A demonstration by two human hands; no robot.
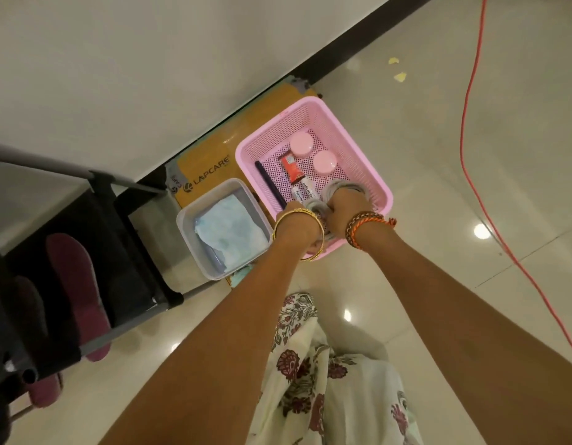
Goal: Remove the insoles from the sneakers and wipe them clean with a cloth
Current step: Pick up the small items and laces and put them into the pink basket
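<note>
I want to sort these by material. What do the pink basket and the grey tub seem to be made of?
Basket: looks like moulded plastic, matte pink, with a regular mesh of holes. Tub: probably translucent plastic, frosted grey; the floor shows dimly through its wall.

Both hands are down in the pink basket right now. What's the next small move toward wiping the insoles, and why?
Probably lift the left hand out of the pink basket and take the light blue cloth from the clear tub beside it. Both hands, right hand too, are among clear rings, not on anything for wiping. The maroon insoles seem to lie on the dark rack, left.
</note>
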